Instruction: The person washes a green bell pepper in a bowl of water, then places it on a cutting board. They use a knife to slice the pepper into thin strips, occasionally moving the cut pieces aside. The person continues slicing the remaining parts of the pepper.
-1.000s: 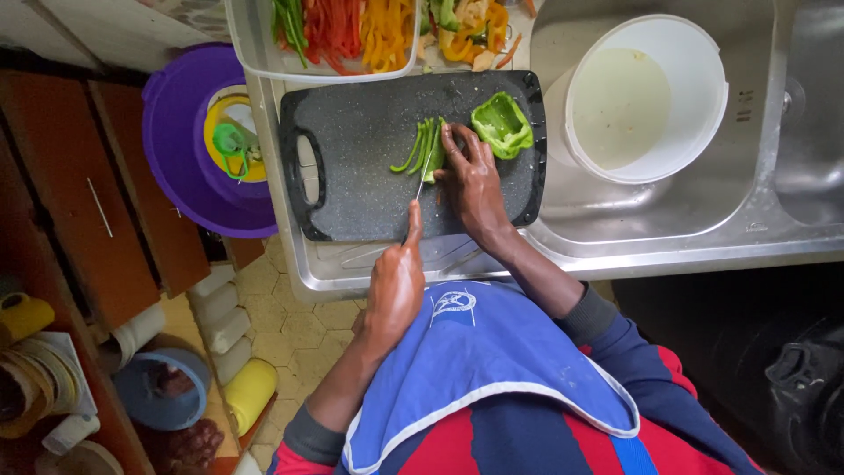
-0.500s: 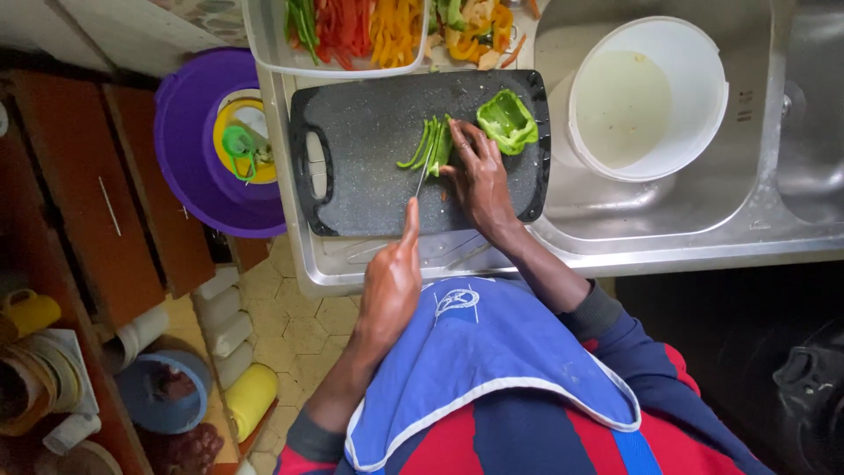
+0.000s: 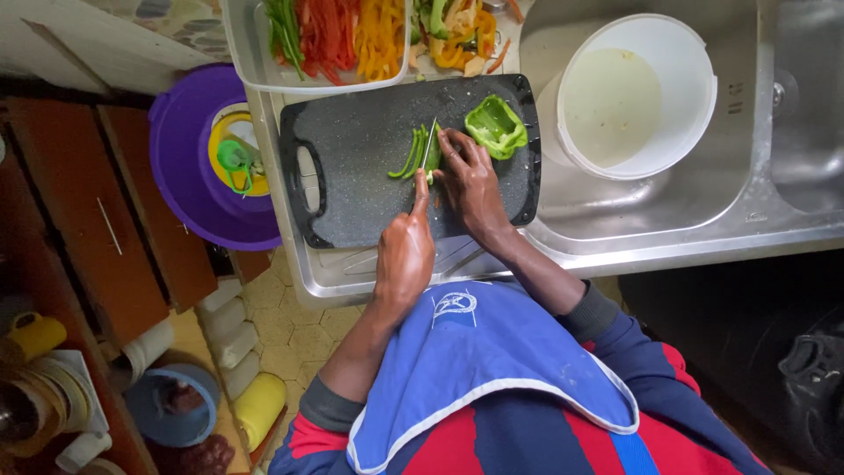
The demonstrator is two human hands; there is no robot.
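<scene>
A dark speckled cutting board (image 3: 352,176) lies on the steel draining surface. My left hand (image 3: 404,255) grips a knife (image 3: 429,145), forefinger along its spine, with the blade pointing away from me. My right hand (image 3: 470,180) presses a piece of green pepper (image 3: 433,161) against the board right beside the blade. A few thin green pepper strips (image 3: 407,154) lie just left of the knife. A hollow green pepper half (image 3: 497,126) rests at the board's far right, close to my right fingertips.
A white tray (image 3: 255,53) of red, yellow and green pepper strips sits behind the board. A white bucket (image 3: 694,114) stands in the steel sink (image 3: 668,229). A purple basin (image 3: 185,176) with small items sits lower left, above wooden shelves (image 3: 79,229).
Both hands stay at the same spot on the board with the knife on the pepper piece. The blade has shifted slightly, and the view has drifted a little.
</scene>
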